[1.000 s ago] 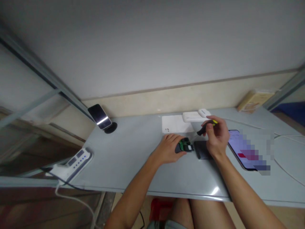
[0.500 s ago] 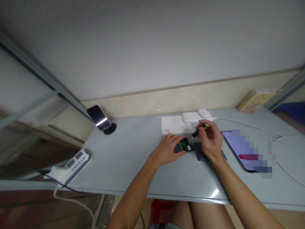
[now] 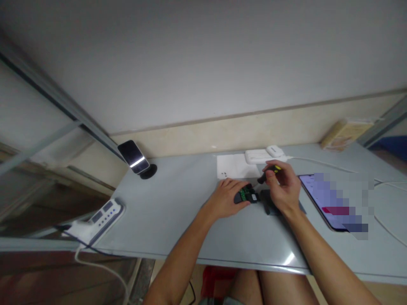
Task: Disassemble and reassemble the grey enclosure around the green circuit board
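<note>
Green side up, held opened device (image 3: 250, 198) with board (image 3: 243, 194) still inside, left hand (image 3: 226, 197) half-curled; gripped screwdriver (image 3: 262, 178) in closed right hand (image 3: 284, 187).

One left hand (image 3: 227, 198) grips one dark device with green circuitry (image 3: 246, 195), one right hand (image 3: 284, 186) one black-and-yellow screwdriver (image 3: 263, 177), with one white paper sheet (image 3: 232, 165) beyond these grips, one black-screened rectangular phone (image 3: 132, 155) and one white power strip (image 3: 101, 220) to their left, and a second, lit phone (image 3: 320, 199) to their right.
</note>
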Tool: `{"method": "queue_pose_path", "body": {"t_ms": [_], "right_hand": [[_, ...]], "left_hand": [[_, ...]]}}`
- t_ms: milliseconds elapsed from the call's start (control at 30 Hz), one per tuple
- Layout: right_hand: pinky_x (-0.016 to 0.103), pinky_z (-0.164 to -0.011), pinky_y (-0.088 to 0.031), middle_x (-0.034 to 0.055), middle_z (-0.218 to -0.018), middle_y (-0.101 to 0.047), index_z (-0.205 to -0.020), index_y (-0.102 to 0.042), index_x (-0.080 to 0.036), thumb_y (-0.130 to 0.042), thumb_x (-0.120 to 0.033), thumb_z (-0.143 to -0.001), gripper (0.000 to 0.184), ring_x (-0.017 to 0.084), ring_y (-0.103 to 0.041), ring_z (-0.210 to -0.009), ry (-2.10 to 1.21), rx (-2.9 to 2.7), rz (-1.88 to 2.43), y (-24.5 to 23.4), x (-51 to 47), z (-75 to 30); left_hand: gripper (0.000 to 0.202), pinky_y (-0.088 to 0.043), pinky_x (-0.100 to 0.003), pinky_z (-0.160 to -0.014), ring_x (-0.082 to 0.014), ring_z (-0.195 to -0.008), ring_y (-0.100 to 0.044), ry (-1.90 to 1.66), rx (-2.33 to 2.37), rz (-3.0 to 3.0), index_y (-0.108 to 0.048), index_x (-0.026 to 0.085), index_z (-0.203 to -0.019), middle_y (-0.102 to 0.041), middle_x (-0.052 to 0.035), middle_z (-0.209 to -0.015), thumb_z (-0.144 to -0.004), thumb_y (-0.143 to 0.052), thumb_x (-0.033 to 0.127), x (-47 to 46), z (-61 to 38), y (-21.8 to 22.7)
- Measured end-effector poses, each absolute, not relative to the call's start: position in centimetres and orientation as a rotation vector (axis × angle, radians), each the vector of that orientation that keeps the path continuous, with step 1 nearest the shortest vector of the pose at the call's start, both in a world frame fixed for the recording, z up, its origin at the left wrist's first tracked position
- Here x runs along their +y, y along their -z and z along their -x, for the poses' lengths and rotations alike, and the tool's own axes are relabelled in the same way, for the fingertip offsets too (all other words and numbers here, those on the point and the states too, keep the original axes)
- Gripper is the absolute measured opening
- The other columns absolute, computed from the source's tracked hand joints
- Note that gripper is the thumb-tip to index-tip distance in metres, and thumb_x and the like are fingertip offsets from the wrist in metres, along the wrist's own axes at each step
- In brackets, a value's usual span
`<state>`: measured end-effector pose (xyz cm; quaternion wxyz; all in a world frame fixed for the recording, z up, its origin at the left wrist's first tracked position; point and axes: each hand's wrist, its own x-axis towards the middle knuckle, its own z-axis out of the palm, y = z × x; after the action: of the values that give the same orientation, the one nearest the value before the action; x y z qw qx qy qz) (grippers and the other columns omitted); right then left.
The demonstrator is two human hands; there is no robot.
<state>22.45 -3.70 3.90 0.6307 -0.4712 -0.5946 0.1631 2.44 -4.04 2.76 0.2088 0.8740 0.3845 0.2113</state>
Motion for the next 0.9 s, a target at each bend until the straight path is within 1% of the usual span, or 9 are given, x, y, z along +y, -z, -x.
{"method": "queue_pose_path", "body": {"t_ms": [333,600,900], "right_hand": [[0.031,-0.064,-0.053,0.0044,-0.096,-0.068,-0.112,-0.067,-0.024,-0.063,-0.031,-0.093,0.020,0.017,-0.065,-0.078,-0.390,-1.368,1.054,-3.84,-3.76,-22.62],[0.032,-0.066,-0.052,0.0050,-0.097,-0.068,-0.113,-0.066,-0.025,-0.063,-0.030,-0.093,0.020,0.018,-0.065,-0.080,-0.372,-1.370,1.037,-3.66,-3.85,-22.47],[0.033,-0.067,-0.051,0.0044,-0.096,-0.067,-0.112,-0.066,-0.025,-0.063,-0.032,-0.092,0.021,0.018,-0.064,-0.077,-0.391,-1.358,1.045,-3.65,-3.77,-22.42]], "left_hand": [[0.054,-0.040,-0.044,-0.110,-0.0257,-0.124,-0.053,-0.617,1.059,-2.427,-0.053,0.027,-0.138,-0.062,-0.0054,-0.138,-0.090,-0.070,0.042,-4.04,-2.43,-2.99],[0.053,-0.040,-0.045,-0.111,-0.0263,-0.123,-0.054,-0.630,1.063,-2.419,-0.053,0.028,-0.137,-0.062,-0.0054,-0.136,-0.089,-0.071,0.042,-4.01,-2.42,-2.69],[0.053,-0.039,-0.044,-0.113,-0.0251,-0.124,-0.054,-0.643,1.060,-2.418,-0.054,0.028,-0.136,-0.062,-0.0044,-0.136,-0.089,-0.071,0.042,-3.94,-2.38,-2.53]]}}
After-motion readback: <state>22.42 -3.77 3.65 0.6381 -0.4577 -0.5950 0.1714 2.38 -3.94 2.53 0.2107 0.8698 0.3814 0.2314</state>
